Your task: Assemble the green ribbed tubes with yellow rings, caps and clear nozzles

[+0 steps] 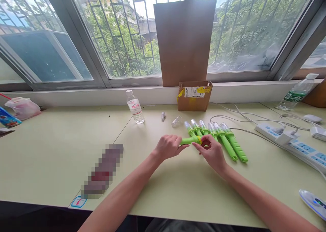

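My left hand [169, 146] is wrapped round the handle of a green plastic stick [188, 141], held level just above the table. The thumb and fingers of my right hand [212, 152] pinch the stick's yellow end [199, 140]; my fingertips partly hide it. Right behind my hands lies a row of several similar green sticks [230, 140] with clear tips, their handles pointing toward me. Beyond them a loose clear ribbed cap [176, 121] rests on its side. Left of that cap is a small clear-and-grey piece [163, 116].
A water bottle [135, 108] stands at the back, beside a small cardboard box [195, 97]. On the right are cables, a power strip [300, 147], another bottle [296, 92] and a white device [314, 202]. A pixelated object [104, 171] lies front left.
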The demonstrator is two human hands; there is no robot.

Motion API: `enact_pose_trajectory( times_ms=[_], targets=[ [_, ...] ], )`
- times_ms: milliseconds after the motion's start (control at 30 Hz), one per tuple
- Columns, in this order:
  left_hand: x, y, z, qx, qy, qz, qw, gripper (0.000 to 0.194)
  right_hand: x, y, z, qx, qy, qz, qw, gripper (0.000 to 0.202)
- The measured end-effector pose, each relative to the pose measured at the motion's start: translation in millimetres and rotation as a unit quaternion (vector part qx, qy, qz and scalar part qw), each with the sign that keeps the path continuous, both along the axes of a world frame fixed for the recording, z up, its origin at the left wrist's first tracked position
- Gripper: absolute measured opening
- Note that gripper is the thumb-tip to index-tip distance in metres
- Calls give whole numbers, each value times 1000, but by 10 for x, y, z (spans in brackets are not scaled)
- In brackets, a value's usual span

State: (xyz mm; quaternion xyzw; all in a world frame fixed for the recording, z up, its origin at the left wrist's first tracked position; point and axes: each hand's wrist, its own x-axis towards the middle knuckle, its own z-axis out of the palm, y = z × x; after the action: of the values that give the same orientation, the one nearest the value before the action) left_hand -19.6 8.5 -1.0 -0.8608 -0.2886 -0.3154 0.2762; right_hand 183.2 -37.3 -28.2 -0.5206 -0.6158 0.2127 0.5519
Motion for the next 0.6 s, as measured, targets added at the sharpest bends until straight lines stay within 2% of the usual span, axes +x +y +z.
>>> enact_pose_trajectory(
  times_ms=[133, 333, 600],
  targets=[
    [6, -5, -20, -43, -6, 8, 999, 43, -3, 15, -20, -17, 18, 29, 999, 41],
    [16, -10, -30, -121, -28, 17, 992, 44, -11, -3, -6, -6, 32, 24, 999, 33],
    [40, -18, -10, -151, -40, 21, 988, 47, 6, -21, 22, 12, 16, 21, 1000, 30]
  ],
)
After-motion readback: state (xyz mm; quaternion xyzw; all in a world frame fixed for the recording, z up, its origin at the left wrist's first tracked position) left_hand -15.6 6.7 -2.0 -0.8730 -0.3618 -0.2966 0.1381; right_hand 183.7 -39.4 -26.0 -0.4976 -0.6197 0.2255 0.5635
